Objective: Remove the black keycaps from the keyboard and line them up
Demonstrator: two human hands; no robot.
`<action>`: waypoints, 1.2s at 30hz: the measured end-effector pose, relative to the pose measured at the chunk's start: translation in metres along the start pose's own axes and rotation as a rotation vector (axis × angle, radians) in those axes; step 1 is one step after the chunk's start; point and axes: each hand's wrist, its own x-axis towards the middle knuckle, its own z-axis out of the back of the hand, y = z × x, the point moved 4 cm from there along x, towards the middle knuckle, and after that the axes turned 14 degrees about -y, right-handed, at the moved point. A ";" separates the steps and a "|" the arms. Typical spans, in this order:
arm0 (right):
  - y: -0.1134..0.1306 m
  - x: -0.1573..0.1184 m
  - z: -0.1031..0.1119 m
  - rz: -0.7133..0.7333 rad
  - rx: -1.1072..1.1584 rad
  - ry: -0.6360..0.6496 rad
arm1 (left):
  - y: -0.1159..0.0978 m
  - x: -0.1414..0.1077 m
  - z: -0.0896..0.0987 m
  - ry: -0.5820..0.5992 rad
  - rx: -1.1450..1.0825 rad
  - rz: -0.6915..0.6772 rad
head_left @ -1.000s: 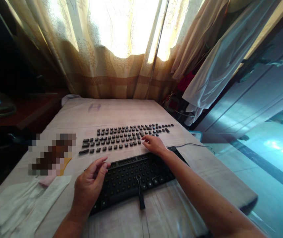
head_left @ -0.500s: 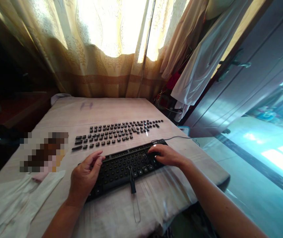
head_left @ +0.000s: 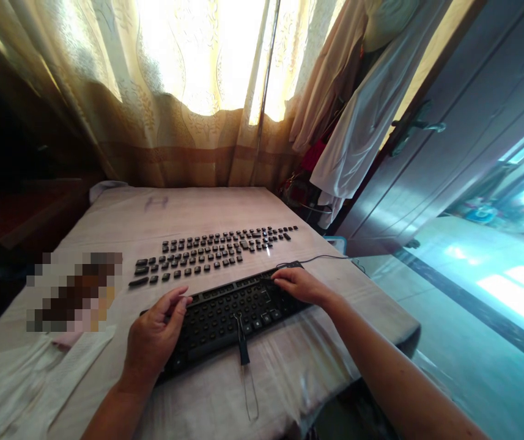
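Observation:
A black keyboard (head_left: 216,333), most of its keycaps off, lies at a slant on the cloth-covered table. My left hand (head_left: 156,333) is curled round its left end, thumb and fingers near the back edge. Over the right part of the keyboard is my right hand (head_left: 299,285), its thumb and fingertips drawn together; whatever is between them is too small to tell. A keycap puller (head_left: 243,351) with a black handle and wire loops rests across the front edge, touched by neither hand. Behind the keyboard, loose black keycaps (head_left: 197,270) are laid out in rows.
Whitish cloth or paper (head_left: 73,366) lies at the left, beside a blurred-out patch. The keyboard's cable (head_left: 326,256) runs off the table's right edge. A curtain (head_left: 174,146) hangs at the back, clothes (head_left: 348,159) and a door (head_left: 408,153) at the right.
My right hand has shifted a little left over the keyboard and its fingers have drawn together. My left hand stays at the left end. The view has tilted slightly.

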 end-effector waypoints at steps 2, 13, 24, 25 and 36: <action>-0.002 0.006 -0.002 -0.054 0.051 0.020 | 0.000 0.000 0.001 -0.004 0.001 -0.024; -0.010 0.048 -0.004 -0.117 0.103 -0.029 | -0.001 0.001 0.002 -0.058 0.033 -0.146; -0.025 0.087 -0.021 -0.145 0.042 -0.110 | 0.001 0.000 0.000 -0.069 0.076 -0.241; -0.025 0.089 -0.025 -0.150 0.029 -0.115 | 0.001 0.000 0.000 -0.069 0.080 -0.243; -0.013 0.089 -0.033 -0.131 -0.230 -0.132 | 0.000 -0.002 0.001 -0.055 0.073 -0.208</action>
